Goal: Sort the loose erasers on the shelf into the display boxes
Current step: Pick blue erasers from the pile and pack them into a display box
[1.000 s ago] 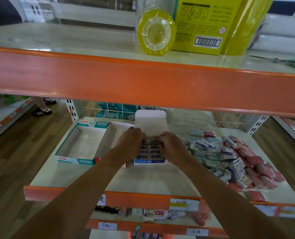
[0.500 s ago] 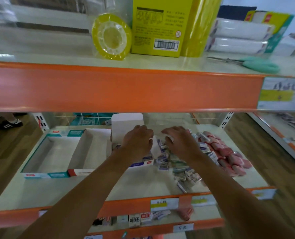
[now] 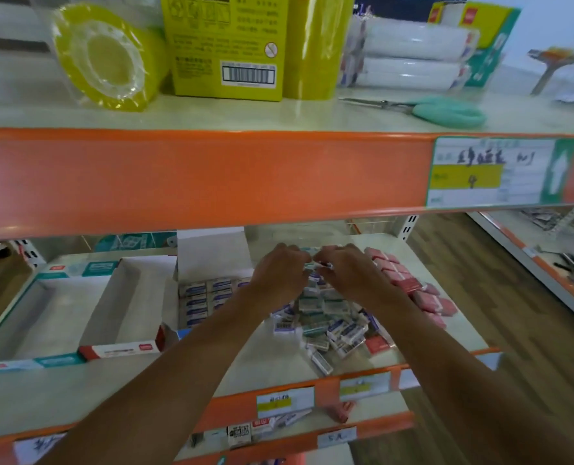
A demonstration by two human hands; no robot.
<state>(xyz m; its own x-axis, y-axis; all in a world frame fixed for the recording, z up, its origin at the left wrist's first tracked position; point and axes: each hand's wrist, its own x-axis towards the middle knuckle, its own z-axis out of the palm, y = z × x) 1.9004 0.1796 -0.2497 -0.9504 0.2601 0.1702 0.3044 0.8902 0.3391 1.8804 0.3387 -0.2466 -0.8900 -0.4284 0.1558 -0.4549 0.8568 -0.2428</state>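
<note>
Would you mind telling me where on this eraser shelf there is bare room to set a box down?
Bare shelf runs along the orange front edge, before the teal-trimmed box and red-trimmed box, both empty inside. Rightward it is crowded: loose erasers and pink erasers fill the shelf.

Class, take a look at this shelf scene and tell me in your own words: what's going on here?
A person is sorting erasers on a shop shelf. The left hand and right hand reach over the pile of loose erasers. The right hand pinches an eraser; the left hand's grip is unclear. The blue display box beside the pile is partly filled. The teal box and red-trimmed box look empty.
</note>
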